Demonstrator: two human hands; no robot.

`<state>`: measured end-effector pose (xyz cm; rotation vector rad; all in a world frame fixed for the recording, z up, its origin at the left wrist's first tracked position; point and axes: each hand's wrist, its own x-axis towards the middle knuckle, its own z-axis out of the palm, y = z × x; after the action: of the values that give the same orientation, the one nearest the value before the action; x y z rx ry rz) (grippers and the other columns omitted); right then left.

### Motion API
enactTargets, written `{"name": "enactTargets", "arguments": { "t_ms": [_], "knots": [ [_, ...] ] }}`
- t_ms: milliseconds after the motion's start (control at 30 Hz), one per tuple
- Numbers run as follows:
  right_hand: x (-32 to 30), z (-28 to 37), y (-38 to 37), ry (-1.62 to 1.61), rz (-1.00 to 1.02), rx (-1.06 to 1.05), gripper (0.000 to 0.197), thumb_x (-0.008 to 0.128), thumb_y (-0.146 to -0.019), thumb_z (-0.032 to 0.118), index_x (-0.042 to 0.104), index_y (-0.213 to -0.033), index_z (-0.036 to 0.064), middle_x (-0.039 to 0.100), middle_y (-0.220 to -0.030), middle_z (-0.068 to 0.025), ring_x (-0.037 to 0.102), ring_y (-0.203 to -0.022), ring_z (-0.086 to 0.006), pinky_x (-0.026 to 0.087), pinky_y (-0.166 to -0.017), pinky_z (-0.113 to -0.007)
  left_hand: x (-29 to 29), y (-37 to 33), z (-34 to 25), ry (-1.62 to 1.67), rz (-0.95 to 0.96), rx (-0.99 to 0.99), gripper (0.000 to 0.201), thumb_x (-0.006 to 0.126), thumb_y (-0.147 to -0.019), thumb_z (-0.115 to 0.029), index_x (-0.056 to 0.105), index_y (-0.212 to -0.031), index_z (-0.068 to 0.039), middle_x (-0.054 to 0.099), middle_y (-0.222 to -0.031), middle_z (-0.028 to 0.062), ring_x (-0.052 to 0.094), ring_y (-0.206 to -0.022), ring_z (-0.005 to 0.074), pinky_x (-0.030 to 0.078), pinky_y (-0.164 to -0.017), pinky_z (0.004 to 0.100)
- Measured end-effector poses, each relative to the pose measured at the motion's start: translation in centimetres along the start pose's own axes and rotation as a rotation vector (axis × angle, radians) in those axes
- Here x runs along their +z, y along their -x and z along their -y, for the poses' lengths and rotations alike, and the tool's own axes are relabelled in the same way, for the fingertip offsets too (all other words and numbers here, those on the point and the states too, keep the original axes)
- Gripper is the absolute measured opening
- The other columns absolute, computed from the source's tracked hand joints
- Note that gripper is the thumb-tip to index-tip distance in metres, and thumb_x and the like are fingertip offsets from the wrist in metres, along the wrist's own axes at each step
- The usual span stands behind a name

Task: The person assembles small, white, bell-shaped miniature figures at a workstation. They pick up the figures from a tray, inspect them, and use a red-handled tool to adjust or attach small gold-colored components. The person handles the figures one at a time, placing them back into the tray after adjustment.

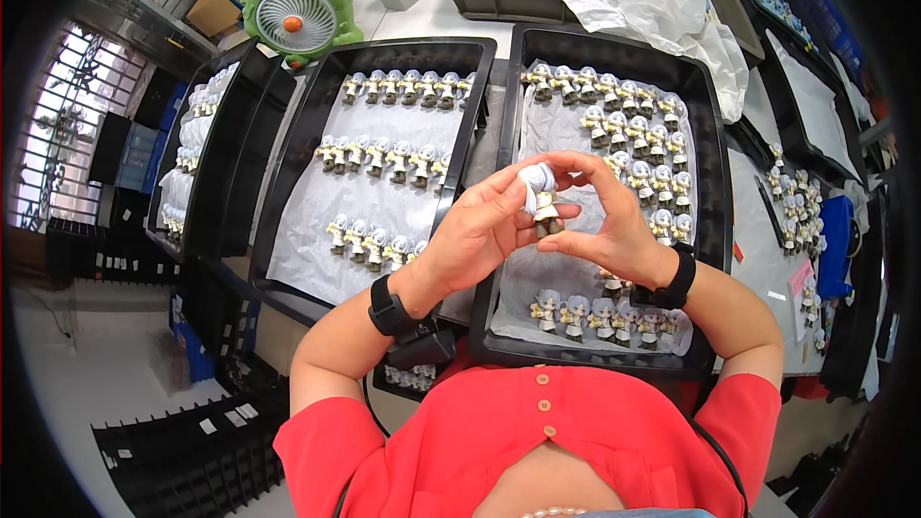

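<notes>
Both hands are raised over the right-hand black tray, around one small figurine with pale lilac hair, a white and yellow outfit and dark boots. My left hand pinches it at the hair side, thumb on top and fingers behind. On the other side my right hand curls about it, index finger near the head and thumb by the boots. The figurine stands upright between them, its hair toward me. Rows of matching figurines lie on white paper in the tray beneath, partly covered by my hands.
Left of it, another black tray holds three rows of figurines. A green animal-shaped fan stands at the back left. A grey-green bin with crumpled white paper is behind. More figurines are on the table at right.
</notes>
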<state>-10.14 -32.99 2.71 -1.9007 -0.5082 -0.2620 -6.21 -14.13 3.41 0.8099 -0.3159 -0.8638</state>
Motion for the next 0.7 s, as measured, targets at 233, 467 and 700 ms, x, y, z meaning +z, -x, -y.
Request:
{"name": "enactTargets", "arguments": {
  "t_ms": [233, 467, 700],
  "knots": [
    [-0.4, -0.01, -0.24, 0.025, 0.021, 0.008, 0.061, 0.081, -0.064, 0.02, 0.05, -0.115, 0.0081, 0.056, -0.105, -0.0079, 0.054, -0.099, -0.0229, 0.042, -0.087, -0.035, 0.14, 0.12, -0.14, 0.013, 0.008, 0.034, 0.059, 0.049, -0.094, -0.025, 0.023, -0.141, -0.002, 0.038, -0.137, 0.0158, 0.047, -0.121, 0.0311, 0.047, -0.09, 0.0367],
    [-0.17, -0.79, 0.0, -0.033, 0.006, -0.02, 0.044, 0.08, -0.066, 0.018, 0.051, -0.097, 0.0082, 0.058, -0.115, -0.0114, 0.054, -0.103, -0.0267, 0.042, -0.09, -0.037, -0.15, 0.09, 0.02, 0.069, -0.007, -0.003, 0.054, 0.044, -0.096, -0.017, 0.02, -0.141, -0.002, 0.041, -0.134, 0.0132, 0.049, -0.119, 0.0311, 0.045, -0.095, 0.0412],
    [-0.22, -0.02, -0.38, 0.0, 0.017, -0.014, 0.036, 0.078, -0.067, 0.014, 0.054, -0.092, 0.0074, 0.059, -0.116, -0.012, 0.053, -0.108, -0.0293, 0.04, -0.092, -0.037, -0.33, 0.19, 0.31, 0.071, -0.032, 0.013, 0.054, 0.046, -0.096, -0.018, 0.021, -0.141, -0.004, 0.046, -0.128, 0.0119, 0.052, -0.115, 0.0291, 0.046, -0.094, 0.0414]
  ]
}}
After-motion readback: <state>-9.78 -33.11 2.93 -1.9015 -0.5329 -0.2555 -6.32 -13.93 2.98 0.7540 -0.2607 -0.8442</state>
